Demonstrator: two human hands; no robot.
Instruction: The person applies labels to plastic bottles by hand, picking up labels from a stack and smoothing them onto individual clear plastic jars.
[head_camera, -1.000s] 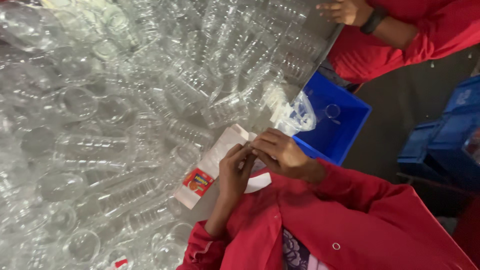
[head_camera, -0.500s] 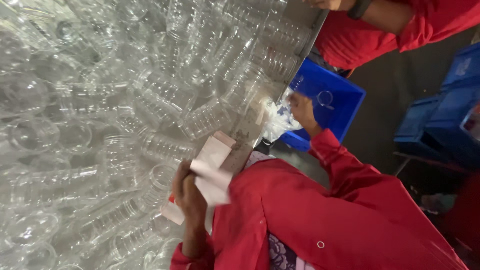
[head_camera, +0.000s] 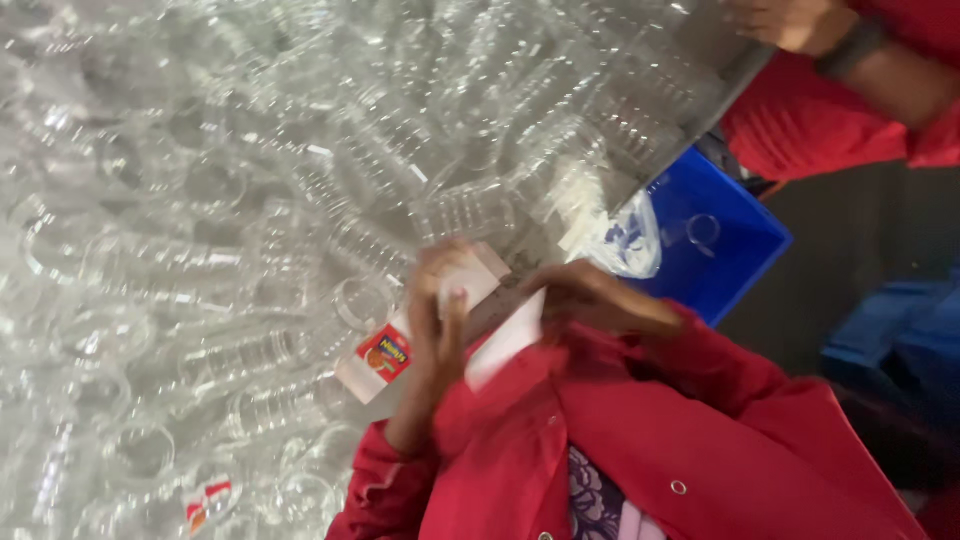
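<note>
Both your hands are together again: left hand (head_camera: 437, 320) and right hand (head_camera: 590, 300) pinch the white label strip (head_camera: 420, 320); blue bin (head_camera: 735, 260) holds a clear ring (head_camera: 703, 232).

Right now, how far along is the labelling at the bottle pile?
Done: little shows; one labelled bottle lies at the pile's lower edge. In hand: the left hand and right hand hold a strip of white labels with a red print, blurred by motion. Left: the heap of clear bottles looks almost entirely bare. A blue bin sits alongside.
</note>
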